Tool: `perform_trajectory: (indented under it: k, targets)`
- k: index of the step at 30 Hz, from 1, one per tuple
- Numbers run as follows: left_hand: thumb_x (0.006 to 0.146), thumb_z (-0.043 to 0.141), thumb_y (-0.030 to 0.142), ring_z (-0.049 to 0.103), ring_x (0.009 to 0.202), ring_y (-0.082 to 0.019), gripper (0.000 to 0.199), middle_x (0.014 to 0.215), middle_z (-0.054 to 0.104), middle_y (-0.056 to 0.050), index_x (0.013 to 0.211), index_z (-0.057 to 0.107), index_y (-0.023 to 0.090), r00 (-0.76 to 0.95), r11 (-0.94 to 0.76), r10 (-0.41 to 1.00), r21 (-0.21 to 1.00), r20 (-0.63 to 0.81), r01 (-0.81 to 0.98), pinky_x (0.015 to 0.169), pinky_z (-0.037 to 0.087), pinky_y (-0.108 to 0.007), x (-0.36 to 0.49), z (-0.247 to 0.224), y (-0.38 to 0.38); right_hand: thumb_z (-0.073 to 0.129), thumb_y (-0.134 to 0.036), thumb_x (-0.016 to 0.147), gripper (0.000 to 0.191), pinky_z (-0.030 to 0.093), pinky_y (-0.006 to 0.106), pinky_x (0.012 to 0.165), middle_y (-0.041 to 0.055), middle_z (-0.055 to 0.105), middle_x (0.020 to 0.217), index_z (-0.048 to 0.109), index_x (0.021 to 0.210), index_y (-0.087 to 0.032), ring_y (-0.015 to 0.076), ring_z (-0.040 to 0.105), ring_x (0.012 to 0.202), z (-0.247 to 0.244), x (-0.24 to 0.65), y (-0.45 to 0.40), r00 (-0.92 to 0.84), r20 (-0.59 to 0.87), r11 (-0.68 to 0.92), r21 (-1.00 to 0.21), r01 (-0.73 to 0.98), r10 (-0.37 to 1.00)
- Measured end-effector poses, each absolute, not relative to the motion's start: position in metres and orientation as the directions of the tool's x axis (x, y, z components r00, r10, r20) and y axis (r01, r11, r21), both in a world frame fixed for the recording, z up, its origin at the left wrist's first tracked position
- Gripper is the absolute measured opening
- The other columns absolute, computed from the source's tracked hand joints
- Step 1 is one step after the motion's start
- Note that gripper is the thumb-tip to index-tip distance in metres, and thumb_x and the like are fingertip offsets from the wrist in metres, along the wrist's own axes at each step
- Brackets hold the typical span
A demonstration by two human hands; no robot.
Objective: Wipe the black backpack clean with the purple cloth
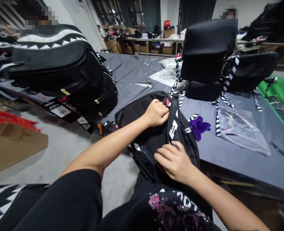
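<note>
A black backpack with black-and-white straps lies at the near edge of the grey-covered table, partly against the person's body. My left hand is closed in a fist at its upper part, beside a small red tag; what it grips is hidden. Lower down, my right hand rests near the strap with a white mark, its fingers bent and slightly blurred. Whether that hand holds anything is not clear. A purple cloth sits just right of the backpack.
Stacked black backpacks stand at the left; more black bags stand at the right. Clear plastic and a dark tool lie on the table. A cardboard box is at lower left. Two people are partly visible behind bags.
</note>
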State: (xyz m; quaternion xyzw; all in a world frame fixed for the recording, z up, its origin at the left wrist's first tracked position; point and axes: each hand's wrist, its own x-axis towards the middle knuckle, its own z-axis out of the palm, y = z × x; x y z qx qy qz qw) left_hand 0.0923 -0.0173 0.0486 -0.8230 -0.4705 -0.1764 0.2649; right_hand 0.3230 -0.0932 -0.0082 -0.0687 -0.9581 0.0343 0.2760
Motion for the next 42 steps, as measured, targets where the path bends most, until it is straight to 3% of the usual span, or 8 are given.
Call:
perform_trajectory:
  k: [5,10,14,17,20,32,38,42]
  targets:
    - [0.092,0.043,0.03,0.05,0.063,-0.016,0.035,0.063,0.063,-0.003,0.062,0.055,0.016,0.498,-0.437,0.717,-0.243,0.487,0.866,0.074,0.034,-0.037,0.096,0.051,-0.024,0.056,-0.034,0.091,0.019,0.023,0.051,0.112,0.005,0.06,0.074,0.061,0.09,-0.016,0.0247,0.053,0.091,-0.032,0.301,-0.077,-0.894,0.374,0.946,0.107,0.307,0.248]
    - [0.095,0.041,0.038,0.05,0.064,-0.016,0.041,0.066,0.064,-0.003,0.064,0.058,0.016,0.491,-0.439,0.722,-0.226,0.488,0.87,0.075,0.033,-0.038,0.095,0.05,-0.023,0.048,-0.021,0.094,0.014,0.027,0.048,0.105,0.0039,0.06,0.074,0.062,0.091,-0.018,0.0218,0.053,0.085,-0.032,0.359,-0.06,-0.736,0.523,0.826,0.102,0.554,0.43]
    - [0.096,0.038,0.036,0.048,0.061,-0.015,0.043,0.061,0.061,-0.002,0.062,0.055,0.016,0.541,-0.493,0.663,-0.242,0.517,0.836,0.076,0.033,-0.038,0.104,0.049,-0.021,0.047,-0.038,0.093,0.036,0.033,0.052,0.1,0.0144,0.063,0.109,0.057,0.119,-0.014,0.0318,0.049,0.112,-0.053,0.388,-0.032,-0.432,0.51,0.636,-0.341,0.693,0.744]
    - [0.095,0.042,0.038,0.043,0.056,-0.013,0.045,0.053,0.054,0.0,0.056,0.048,0.017,0.594,-0.54,0.533,-0.298,0.602,0.787,0.073,0.033,-0.036,0.121,0.059,-0.036,0.037,-0.052,0.093,0.051,0.033,0.049,0.105,0.0139,0.056,0.128,0.055,0.125,-0.017,0.0296,0.046,0.121,-0.084,0.382,-0.007,-0.425,0.327,0.499,-0.77,0.398,0.844]
    - [0.091,0.049,0.047,0.04,0.056,-0.013,0.047,0.052,0.049,0.002,0.055,0.044,0.018,0.679,-0.619,0.373,-0.375,0.632,0.69,0.071,0.035,-0.034,0.136,0.07,-0.054,0.029,-0.054,0.095,0.051,0.036,0.043,0.105,0.0076,0.06,0.126,0.06,0.119,-0.023,0.0241,0.052,0.118,-0.107,0.363,0.003,-0.492,0.198,0.331,-0.923,0.199,0.848]
    - [0.097,0.033,0.042,0.052,0.068,-0.014,0.047,0.067,0.06,-0.001,0.062,0.054,0.017,0.542,-0.596,0.649,-0.086,0.534,0.799,0.09,0.037,-0.039,0.125,-0.004,0.032,0.047,-0.042,0.084,0.031,0.049,0.034,0.073,0.0027,0.069,0.078,0.068,0.082,-0.019,0.0215,0.063,0.076,-0.133,0.372,0.006,-0.416,0.048,0.182,-0.94,0.29,0.908]
    - [0.096,0.035,0.042,0.06,0.094,-0.019,0.041,0.084,0.068,-0.003,0.077,0.062,0.018,0.499,-0.62,0.678,0.056,0.539,0.783,0.108,0.029,-0.047,0.135,-0.023,0.035,0.048,-0.039,0.086,0.033,0.042,0.044,0.094,0.0106,0.065,0.111,0.065,0.106,-0.019,0.0261,0.058,0.104,-0.113,0.391,0.006,-0.103,0.169,0.196,-0.903,0.381,0.98]
    - [0.096,0.032,0.043,0.058,0.104,-0.021,0.042,0.09,0.07,-0.003,0.078,0.063,0.02,0.453,-0.617,0.701,0.151,0.551,0.772,0.112,0.025,-0.05,0.134,-0.036,0.03,0.051,-0.037,0.084,0.027,0.049,0.038,0.079,0.0063,0.07,0.086,0.068,0.095,-0.02,0.0229,0.064,0.082,-0.103,0.382,0.019,-0.181,0.112,0.175,-0.904,0.389,0.977]
